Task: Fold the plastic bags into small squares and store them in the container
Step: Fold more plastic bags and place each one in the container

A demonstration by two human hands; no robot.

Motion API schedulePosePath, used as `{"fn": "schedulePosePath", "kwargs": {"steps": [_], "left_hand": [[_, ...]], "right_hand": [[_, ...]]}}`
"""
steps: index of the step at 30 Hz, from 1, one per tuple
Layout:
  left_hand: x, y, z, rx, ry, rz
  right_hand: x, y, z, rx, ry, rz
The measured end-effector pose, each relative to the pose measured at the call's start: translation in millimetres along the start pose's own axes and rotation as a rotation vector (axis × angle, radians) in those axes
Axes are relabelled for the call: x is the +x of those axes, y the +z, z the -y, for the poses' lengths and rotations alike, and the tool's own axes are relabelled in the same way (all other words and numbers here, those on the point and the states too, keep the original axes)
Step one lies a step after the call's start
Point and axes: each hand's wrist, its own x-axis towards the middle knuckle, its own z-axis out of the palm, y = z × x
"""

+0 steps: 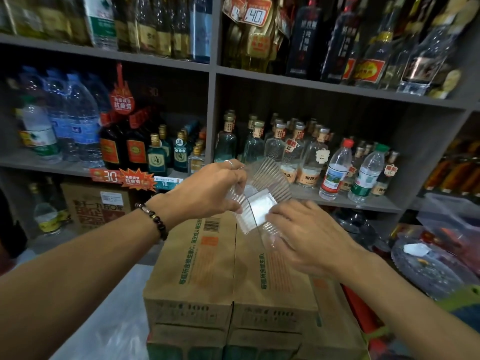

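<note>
Both hands held a clear ribbed container in the air above stacked cardboard boxes, a folded bag inside it.

The left hand pinched the container by its near rim; the right hand curled round its lower edge, fingertips hidden. The folded plastic bag showed as a pale square through the wall. Shelf tags read "30" and "18", another "40". Print on the cardboard boxes was too blurred to read.
</note>
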Motion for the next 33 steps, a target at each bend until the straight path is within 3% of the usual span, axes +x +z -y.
{"fn": "schedulePosePath", "kwargs": {"steps": [3,7,17,22,27,33], "left_hand": [[0,-4,-6,0.019,0.025,0.005],[1,-7,-8,0.032,0.061,0.011],[12,3,-14,0.072,0.111,0.022],[19,17,-3,0.003,0.062,0.044],[36,41,4,0.000,0.043,0.091],[75,103,25,0.012,-0.158,0.054]], "right_hand": [[7,-6,1,-0.027,0.039,0.118],[5,-13,1,-0.056,0.015,0.076],[10,-8,-1,0.166,0.026,0.279],[6,9,-14,0.210,0.071,0.154],[12,36,-26,0.180,0.089,0.198],[11,69,-62,0.242,0.236,0.094]]}}
